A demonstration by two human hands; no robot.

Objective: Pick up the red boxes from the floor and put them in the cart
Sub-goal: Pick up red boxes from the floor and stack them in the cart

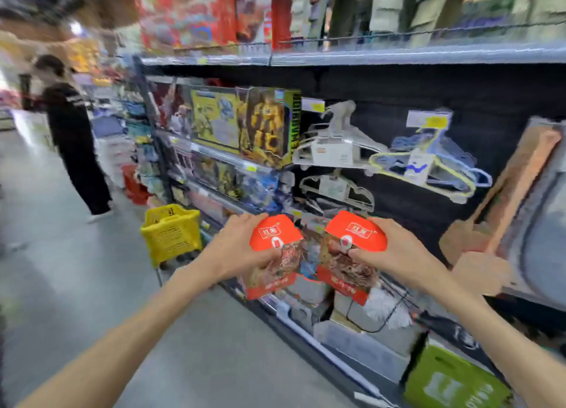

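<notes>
We saw 2 red boxes held up side by side at the lower centre of the frame, in front of a store shelf unit [352, 56]. The left hand [242, 248] gripped the left red box [274, 254], fingers curled round its top and thumb pressed on its front. The right hand [395, 251] gripped the right red box [352, 251] the same way, thumb on the front near a small round seal. The 2 boxes were tilted slightly toward each other, close together with a narrow gap between them, both well above the grey floor [76, 285]. Each box had a red top, a printed food picture in the middle and a red band at the bottom. A yellow shopping basket cart [171, 233] stood on the floor at the left of centre, just beside the shelf base and left of the left hand. On the shelf behind the boxes, in the middle of the frame, stood a yellow robot toy box [269, 125]; to its right hung white hangers [333, 144] and blue hangers [435, 162] on a dark back panel. A green bag [450, 380] sat at the lower right. In the upper left of the frame a person in black clothes [73, 138] stood in the aisle. The whole view was blurred.
</notes>
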